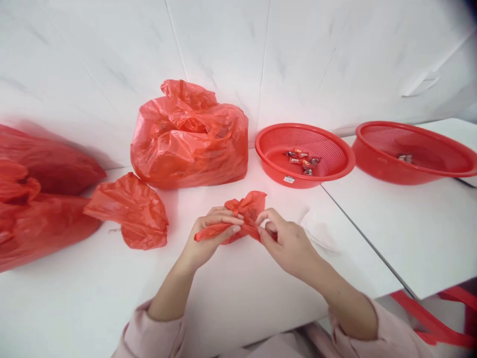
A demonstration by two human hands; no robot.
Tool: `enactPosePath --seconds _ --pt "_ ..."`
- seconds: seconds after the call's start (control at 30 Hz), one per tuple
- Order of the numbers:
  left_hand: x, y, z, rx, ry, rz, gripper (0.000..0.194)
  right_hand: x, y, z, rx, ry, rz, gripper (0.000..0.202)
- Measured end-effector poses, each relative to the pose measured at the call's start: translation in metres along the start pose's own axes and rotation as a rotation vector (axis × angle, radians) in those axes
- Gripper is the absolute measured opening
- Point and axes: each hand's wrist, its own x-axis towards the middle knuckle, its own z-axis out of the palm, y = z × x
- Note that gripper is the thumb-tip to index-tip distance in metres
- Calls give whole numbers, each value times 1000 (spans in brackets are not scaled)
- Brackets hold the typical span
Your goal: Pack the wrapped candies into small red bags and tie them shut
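Observation:
A small red plastic bag [250, 208] is between my two hands, just above the white table [231, 293]. My left hand [211, 233] is closed on a gathered strip of it, thumb below and fingers over the top. At the bag's right side, my right hand [285, 238] pinches its plastic between thumb and forefinger. A knot-like bunch shows in the plastic near my left fingertips. What the bag holds, if anything, is hidden. Left of my hands lies another small red plastic bag [143, 214], crumpled and bulging.
A large full red bag [194, 154] stands against the wall, with more red bags [52, 214] at far left. Right of it sit a red basket [274, 171] holding several wrapped candies [303, 160] and a second red basket [391, 166]. Clear plastic [320, 238] lies by my right hand.

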Motion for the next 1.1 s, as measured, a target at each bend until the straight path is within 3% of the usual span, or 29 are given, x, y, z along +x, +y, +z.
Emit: enactPosePath --seconds 0.13,0.23,0.4,0.5,0.63,0.77,0.93,1.1 --pt "0 -1 0 192 6 109 9 15 7 5 -87 150 -268 19" --pt "-1 4 0 191 -28 77 11 32 6 14 74 66 -452 35" --pt "-7 1 -1 89 -30 49 18 41 6 35 310 -94 -240 33" --pt "-11 -8 5 138 94 107 18 34 2 43 356 -76 -139 27" --pt "-13 -18 19 248 300 178 25 20 -5 52 358 -9 -156 23" --pt "-14 -25 30 235 387 203 24 22 -1 50 562 -87 -68 22" --pt "-17 -26 26 183 373 178 30 37 6 27 837 -422 93 17" --pt "-26 -12 16 245 238 144 32 38 0 9 640 -535 99 14"
